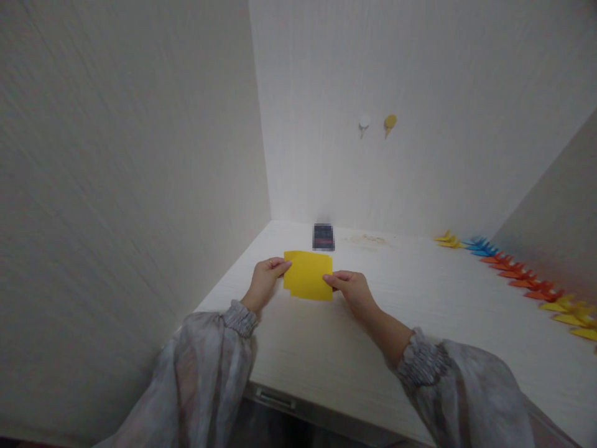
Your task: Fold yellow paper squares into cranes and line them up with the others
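Observation:
Yellow paper sheets point(308, 275), roughly square and slightly offset from one another, are held up over the white table between my two hands. My left hand point(268, 279) pinches their left edge, thumb on the front face. At the right edge, my right hand point(351, 287) grips them the same way, its thumb also in front and its other fingers partly behind the paper. How many sheets there are I cannot tell.
A dark, pixelated flat object point(323, 237) lies near the back wall. Along the right side runs a row of folded paper birds: yellow point(448, 240), blue point(482, 246), and orange-red point(522, 277). A white hook point(364, 122) and a yellow hook point(390, 122) are on the wall.

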`<state>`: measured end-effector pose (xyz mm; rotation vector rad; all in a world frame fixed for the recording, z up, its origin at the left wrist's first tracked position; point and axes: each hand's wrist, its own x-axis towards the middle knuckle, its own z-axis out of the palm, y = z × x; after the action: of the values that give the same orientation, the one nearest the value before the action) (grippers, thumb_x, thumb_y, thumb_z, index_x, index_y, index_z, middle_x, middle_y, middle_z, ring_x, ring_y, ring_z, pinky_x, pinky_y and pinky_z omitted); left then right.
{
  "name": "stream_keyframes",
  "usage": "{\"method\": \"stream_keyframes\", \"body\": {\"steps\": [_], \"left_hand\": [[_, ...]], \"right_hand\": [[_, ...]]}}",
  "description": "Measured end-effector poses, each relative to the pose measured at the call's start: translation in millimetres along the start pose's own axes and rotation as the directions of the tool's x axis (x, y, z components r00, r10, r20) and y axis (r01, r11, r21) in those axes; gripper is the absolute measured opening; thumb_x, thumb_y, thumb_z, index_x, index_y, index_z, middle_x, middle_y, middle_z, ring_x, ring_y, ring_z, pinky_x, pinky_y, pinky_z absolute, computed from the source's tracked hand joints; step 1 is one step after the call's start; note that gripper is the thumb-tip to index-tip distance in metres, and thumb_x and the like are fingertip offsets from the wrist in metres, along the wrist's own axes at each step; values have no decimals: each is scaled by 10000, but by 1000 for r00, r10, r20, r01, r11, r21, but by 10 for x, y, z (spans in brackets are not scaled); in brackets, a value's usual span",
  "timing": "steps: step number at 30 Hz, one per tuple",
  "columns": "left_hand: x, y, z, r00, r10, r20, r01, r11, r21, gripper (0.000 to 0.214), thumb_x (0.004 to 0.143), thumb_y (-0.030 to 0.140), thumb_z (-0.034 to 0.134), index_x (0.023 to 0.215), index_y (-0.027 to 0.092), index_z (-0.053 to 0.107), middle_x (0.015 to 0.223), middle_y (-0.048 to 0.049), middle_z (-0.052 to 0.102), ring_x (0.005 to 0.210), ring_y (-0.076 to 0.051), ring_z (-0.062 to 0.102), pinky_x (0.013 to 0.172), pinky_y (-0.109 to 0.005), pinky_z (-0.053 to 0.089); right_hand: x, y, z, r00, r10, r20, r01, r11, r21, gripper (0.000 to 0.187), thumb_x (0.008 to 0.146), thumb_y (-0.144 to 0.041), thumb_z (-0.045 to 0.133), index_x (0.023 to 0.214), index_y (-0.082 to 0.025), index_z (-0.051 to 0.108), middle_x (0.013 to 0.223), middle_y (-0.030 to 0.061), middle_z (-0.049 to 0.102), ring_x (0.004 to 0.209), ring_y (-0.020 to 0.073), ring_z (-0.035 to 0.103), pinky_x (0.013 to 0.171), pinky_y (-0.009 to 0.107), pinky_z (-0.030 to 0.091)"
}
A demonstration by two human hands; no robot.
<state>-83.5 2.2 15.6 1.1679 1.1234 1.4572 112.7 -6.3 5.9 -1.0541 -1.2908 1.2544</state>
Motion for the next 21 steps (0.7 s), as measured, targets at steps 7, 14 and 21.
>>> {"method": "stream_keyframes", "body": {"steps": [7,14,21], "left_hand": [[52,-16,-186,860,503,-81,-417,787,454,171,715,245,553,826,157,650,860,-49,666,831,-155,596,806,-319,453],[32,35,-380,827,450,336,-458,194,867,223,769,141,439,877,163,634,956,-63,649,905,-156,576,831,-284,435],[-20,75,-353,924,78,375,-378,19,926,283,829,272,375,835,158,634,894,-91,647,851,-182,581,728,-271,409]], "right_hand": [[57,23,-150,905,-422,-59,386,871,-303,174,718,-319,577,757,-178,673,797,42,682,747,177,615,702,308,478],[29,-31,-399,599,-728,334,680,242,-692,158,797,-214,502,842,-185,650,829,66,675,783,173,598,710,320,477],[-30,45,-519,612,-513,602,735,88,-672,194,826,-205,441,833,-173,633,791,64,660,777,158,597,696,292,476]]}}
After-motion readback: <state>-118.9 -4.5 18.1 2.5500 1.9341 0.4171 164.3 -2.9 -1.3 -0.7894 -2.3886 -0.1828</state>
